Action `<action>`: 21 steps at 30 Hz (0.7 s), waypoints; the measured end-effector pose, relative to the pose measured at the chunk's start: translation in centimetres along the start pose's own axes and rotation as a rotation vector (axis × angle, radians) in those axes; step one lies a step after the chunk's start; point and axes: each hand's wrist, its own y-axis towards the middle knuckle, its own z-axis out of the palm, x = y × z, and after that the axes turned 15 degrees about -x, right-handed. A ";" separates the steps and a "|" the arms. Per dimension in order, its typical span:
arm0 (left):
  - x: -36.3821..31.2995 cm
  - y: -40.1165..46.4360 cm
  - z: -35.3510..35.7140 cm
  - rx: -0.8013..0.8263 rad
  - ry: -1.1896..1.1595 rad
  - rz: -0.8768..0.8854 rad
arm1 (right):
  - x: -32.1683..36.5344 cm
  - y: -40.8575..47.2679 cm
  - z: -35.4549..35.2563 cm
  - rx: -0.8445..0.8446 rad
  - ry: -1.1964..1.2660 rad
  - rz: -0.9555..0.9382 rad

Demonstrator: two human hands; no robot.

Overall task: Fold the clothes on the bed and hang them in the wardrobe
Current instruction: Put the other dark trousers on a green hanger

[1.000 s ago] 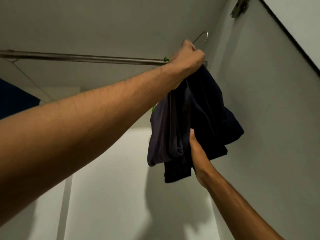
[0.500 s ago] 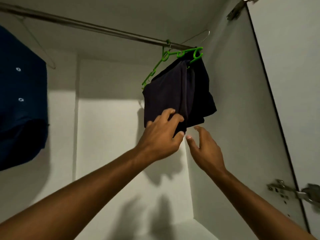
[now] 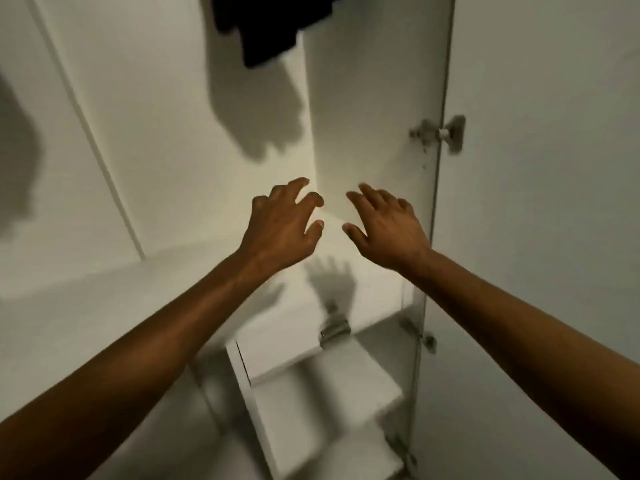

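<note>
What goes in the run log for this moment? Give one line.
garment: hanging, untouched | left hand: open, empty | right hand: open, empty | wardrobe door: open

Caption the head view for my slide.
Two empty hands, left and right, below a hanging dark folded garment in a white wardrobe.

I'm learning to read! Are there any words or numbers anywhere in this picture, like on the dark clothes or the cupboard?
None: no words, numbers or signs can be read anywhere.
The dark garment at the top shows no label or print.
The wardrobe door and its hinge are plain, and the hinge is blurred.
The drawer is plain too.
</note>
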 end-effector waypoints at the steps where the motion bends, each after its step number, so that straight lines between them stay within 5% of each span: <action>1: -1.7 -2.0 0.8 0.046 -0.010 -0.007 | -0.4 -2.9 0.0 0.044 -0.004 0.021; 10: -24.9 -25.1 8.0 0.627 -0.222 0.135 | -6.7 -37.7 -6.3 0.491 -0.081 0.433; 21: -53.0 -38.3 4.6 0.836 -0.586 0.592 | -10.8 -68.2 -26.4 0.633 -0.363 1.169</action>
